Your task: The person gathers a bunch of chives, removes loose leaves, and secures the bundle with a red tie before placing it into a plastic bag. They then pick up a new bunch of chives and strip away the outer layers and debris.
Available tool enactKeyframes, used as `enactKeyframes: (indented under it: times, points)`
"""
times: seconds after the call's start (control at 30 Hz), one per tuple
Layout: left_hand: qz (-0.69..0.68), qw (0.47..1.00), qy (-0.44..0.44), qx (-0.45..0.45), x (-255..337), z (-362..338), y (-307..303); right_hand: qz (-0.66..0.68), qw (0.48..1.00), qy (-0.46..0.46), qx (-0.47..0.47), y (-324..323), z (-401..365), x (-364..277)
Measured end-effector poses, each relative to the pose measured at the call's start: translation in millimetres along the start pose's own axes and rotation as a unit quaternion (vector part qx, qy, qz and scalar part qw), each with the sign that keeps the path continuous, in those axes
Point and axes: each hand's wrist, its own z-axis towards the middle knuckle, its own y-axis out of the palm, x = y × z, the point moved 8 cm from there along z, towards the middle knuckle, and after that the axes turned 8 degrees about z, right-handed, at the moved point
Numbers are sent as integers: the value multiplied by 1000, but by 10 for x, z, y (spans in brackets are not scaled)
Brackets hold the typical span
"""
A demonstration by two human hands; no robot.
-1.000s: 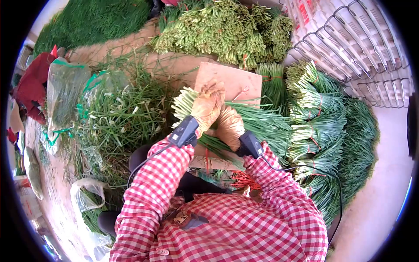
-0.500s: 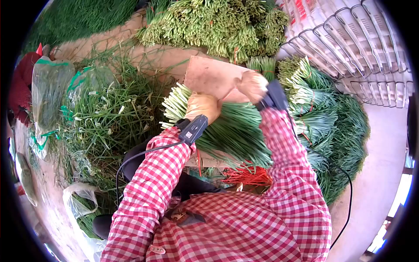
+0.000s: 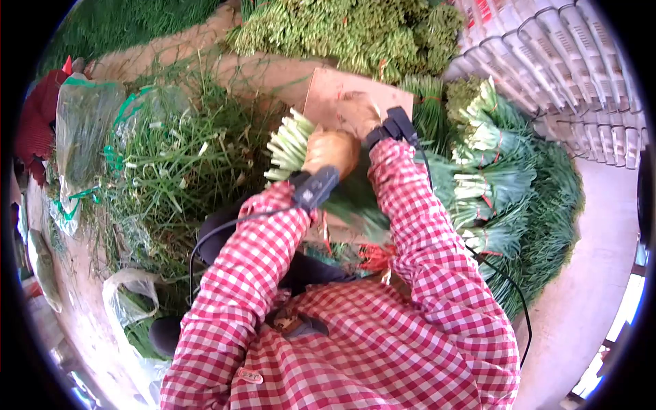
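Note:
My left hand (image 3: 331, 152), in a tan glove, is wrapped round a bunch of garlic chives (image 3: 290, 140). The pale cut ends stick out to the left, and the green leaves trail off to the lower right, smeared by motion. My right hand (image 3: 358, 115), gloved alike, is just above and to the right of the left one, over a brown board (image 3: 326, 92). Its fingers are blurred, so I cannot tell whether it holds anything. Red bands (image 3: 374, 256) lie below the bunch, near my lap.
Tied bunches of chives (image 3: 495, 181) are stacked on the right. White plastic crates (image 3: 547, 61) stand at the upper right. A large heap of cut stalks (image 3: 348, 34) lies at the back. Loose greens (image 3: 184, 164) and plastic bags (image 3: 85, 137) are on the left.
My right hand has moved left, from beyond the leaves to close beside my left hand. The left hand still grips the bunch. The whole view has shifted slightly.

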Motion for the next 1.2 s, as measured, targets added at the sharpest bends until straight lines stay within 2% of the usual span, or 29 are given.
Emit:
enactKeyframes:
  times: [0.03, 0.07, 0.1, 0.13, 0.17, 0.2, 0.23, 0.27, 0.33, 0.4, 0.47, 0.67, 0.7, 0.73, 0.8, 0.93, 1.03, 1.13, 1.2]
  points:
    - [-6, 998, 55, 3, 9, -13, -91, 79, 995, 54, 5, 51, -98, -50]
    - [-28, 998, 44, -22, -10, 19, -226, 185, 979, 80, -16, 249, 24, 247]
    - [-50, 997, 31, -47, -30, 52, -364, 193, 981, -26, -18, 283, 260, 446]
    - [-84, 990, -52, -98, -94, 103, -476, 268, 963, -19, -11, 266, 191, 482]
    - [-271, 962, -33, 30, -108, 81, -711, 340, 940, -13, -3, 247, 114, 509]
    - [-258, 963, -6, 82, -126, 20, -1023, 471, 876, 105, 14, 168, -132, 276]
    - [-241, 961, 20, 134, -142, -53, -1334, 412, 903, 119, 15, 135, -158, 241]
    - [-240, 970, -44, 4, -168, -125, -1492, 355, 924, 142, 2, 112, -129, 270]
    - [-234, 953, -59, -182, -197, -434, -1364, 339, 933, 121, -11, 83, -194, 96]
    - [-105, 898, 36, -426, 2, -769, -1172, 329, 934, 136, 3, 84, -191, 97]
    - [-93, 879, 103, -455, 114, -1237, -745, 332, 933, 136, 3, 110, -174, 113]
    - [68, 900, 57, -427, 281, -1384, -134, 348, 930, 116, -10, 109, -154, 153]
    - [57, 915, 10, -398, 288, -1317, -160, 347, 931, 117, -12, 95, -179, 133]
    - [30, 922, 18, -385, 317, -1278, -175, 346, 931, 120, -13, 99, -190, 119]
    - [-31, 931, 40, -360, 379, -1134, -272, 347, 932, 103, -27, 153, -66, 178]
    - [-91, 920, 199, -325, 460, -1178, -398, 343, 932, 116, -24, 145, -168, 155]
    - [-86, 869, 160, -460, 487, -1213, -255, 362, 925, 110, -38, 159, -179, 118]
    - [-54, 883, 268, -381, 590, -1393, -44, 355, 928, 107, -44, 140, -188, 108]
    - [-23, 890, 288, -351, 587, -1410, -88, 349, 931, 100, -34, 126, -188, 87]
